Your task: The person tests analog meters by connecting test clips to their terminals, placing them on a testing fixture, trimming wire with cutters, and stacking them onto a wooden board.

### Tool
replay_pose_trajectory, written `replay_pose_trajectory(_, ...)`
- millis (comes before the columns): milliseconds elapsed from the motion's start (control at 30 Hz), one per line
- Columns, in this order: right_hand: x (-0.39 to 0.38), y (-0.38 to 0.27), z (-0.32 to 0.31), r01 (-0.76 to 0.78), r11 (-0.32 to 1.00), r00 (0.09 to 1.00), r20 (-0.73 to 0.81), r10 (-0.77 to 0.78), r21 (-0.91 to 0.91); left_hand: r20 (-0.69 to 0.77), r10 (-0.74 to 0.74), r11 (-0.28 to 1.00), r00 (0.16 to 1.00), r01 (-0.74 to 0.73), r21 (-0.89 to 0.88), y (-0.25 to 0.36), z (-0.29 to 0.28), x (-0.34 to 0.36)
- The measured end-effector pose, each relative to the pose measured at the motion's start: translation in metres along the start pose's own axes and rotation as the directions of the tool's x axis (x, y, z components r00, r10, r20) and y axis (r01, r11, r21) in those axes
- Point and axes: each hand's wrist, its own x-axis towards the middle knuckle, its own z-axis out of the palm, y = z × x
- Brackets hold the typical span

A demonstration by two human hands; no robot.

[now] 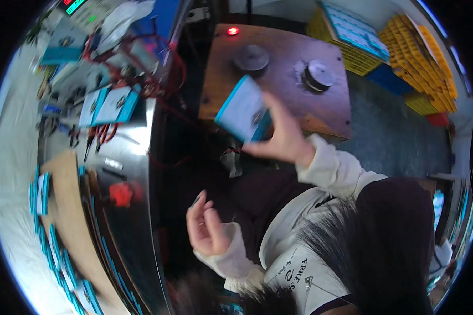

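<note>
My right hand [278,134] grips a flat teal-edged piece with a pale face and a small dark round part [242,107], held above the near edge of a wooden table [325,118]. On that table are two round metal discs [251,59] [318,74] and a lit red light [233,31]. My left hand [207,228] is lower, over my lap, its fingers loosely curled and apart; a small dark detail at a fingertip is too small to make out.
A metal bench [126,147] at left carries similar teal pieces [110,105], red tubing, a red object [122,194] and tan boards [63,205] lined with more pieces. Yellow crates [415,58] and a blue one stand at the upper right.
</note>
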Motion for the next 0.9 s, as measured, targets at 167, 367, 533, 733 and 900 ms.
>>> replay_pose_trajectory(167,0.041,0.121,-0.099,-0.394,0.857,0.853,-0.48,0.206,-0.332,0.525,0.1,0.775,0.845,0.265,-0.573,0.055,-0.009,0.036)
replay_pose_trajectory(367,0.032,0.172,-0.101,-0.486,0.801,0.791,-0.566,0.233,-0.348,0.813,0.414,0.636,0.408,0.51,-0.58,0.138,0.045,0.029)
replay_pose_trajectory(533,0.032,0.173,-0.098,-0.499,0.777,0.781,-0.587,0.211,-0.384,0.633,0.611,0.312,0.474,0.591,-0.744,0.12,0.075,0.009)
replay_pose_trajectory(733,0.03,0.172,-0.101,-0.489,0.768,0.778,-0.606,0.168,-0.415,0.814,0.502,0.481,0.293,0.687,-0.544,0.142,0.067,0.027)
replay_pose_trajectory(900,0.03,0.172,-0.104,-0.509,0.758,0.783,-0.586,0.211,-0.408,0.883,0.411,0.484,0.226,0.767,-0.422,0.148,0.069,0.031)
